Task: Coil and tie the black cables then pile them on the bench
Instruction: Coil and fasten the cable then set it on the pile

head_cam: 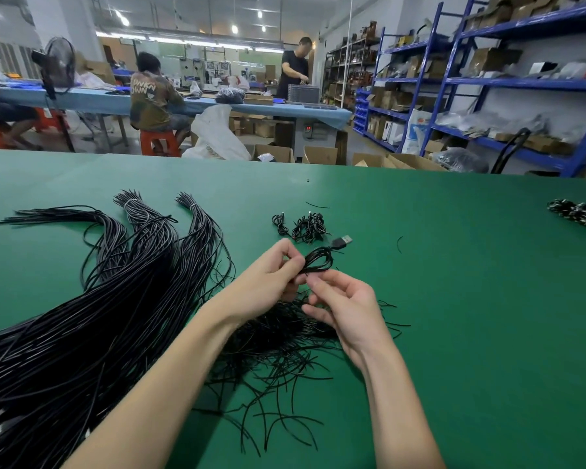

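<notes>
- The left hand [268, 275] is pinching a coiled black USB cable [318, 260] at its near end, thumb and fingers curled onto the strands, holding it above the green bench [454, 299].
- The cable's USB plug [344, 241] is sticking out beyond the coil, pointing away and to the right.
- The right hand [344, 308] is sitting just beside the coil, its fingers curled and its index fingertip touching the cable's near end; whether it is pinching a tie cannot be told.
- Loose black ties [285, 360] are lying scattered on the bench under both wrists.
- Long bundles of uncoiled black cables [99, 316] are lying to the left.
- A small pile of tied coils [301, 226] is lying on the bench just beyond the hands.
</notes>
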Action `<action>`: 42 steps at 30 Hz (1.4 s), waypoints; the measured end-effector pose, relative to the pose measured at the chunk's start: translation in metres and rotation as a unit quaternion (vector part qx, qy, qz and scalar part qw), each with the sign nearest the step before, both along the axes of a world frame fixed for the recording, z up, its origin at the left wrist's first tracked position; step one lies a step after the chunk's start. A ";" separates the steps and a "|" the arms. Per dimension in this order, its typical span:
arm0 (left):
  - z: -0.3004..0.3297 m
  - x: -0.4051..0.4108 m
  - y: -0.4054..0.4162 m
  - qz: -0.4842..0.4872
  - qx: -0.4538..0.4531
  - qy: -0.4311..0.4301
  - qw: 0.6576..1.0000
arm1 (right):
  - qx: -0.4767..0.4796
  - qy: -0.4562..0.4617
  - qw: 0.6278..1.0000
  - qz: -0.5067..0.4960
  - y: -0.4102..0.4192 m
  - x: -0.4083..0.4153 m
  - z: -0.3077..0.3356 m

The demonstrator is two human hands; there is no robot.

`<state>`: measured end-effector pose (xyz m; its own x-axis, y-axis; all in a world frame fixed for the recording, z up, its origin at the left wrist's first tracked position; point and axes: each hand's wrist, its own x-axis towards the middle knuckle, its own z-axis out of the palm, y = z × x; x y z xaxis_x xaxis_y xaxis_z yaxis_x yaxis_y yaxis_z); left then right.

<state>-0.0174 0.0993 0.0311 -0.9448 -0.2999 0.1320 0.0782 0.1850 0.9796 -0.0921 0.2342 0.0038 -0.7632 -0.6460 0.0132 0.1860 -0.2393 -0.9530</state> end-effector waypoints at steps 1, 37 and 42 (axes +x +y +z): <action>0.001 0.002 -0.001 -0.013 0.030 0.005 0.999 | -0.006 0.003 1.000 0.000 0.002 -0.002 0.000; 0.033 0.020 -0.006 0.082 -0.323 -0.114 0.936 | 0.365 0.479 0.797 0.048 -0.008 -0.022 0.052; 0.031 0.015 -0.002 0.248 -0.288 -0.031 0.925 | 0.304 0.515 0.795 -0.100 -0.028 -0.006 0.044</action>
<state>-0.0021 0.0973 0.0622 -0.7216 -0.5948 0.3543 -0.2086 0.6748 0.7079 -0.0985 0.2062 0.0475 -0.6382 -0.6387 0.4299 -0.7521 0.3978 -0.5255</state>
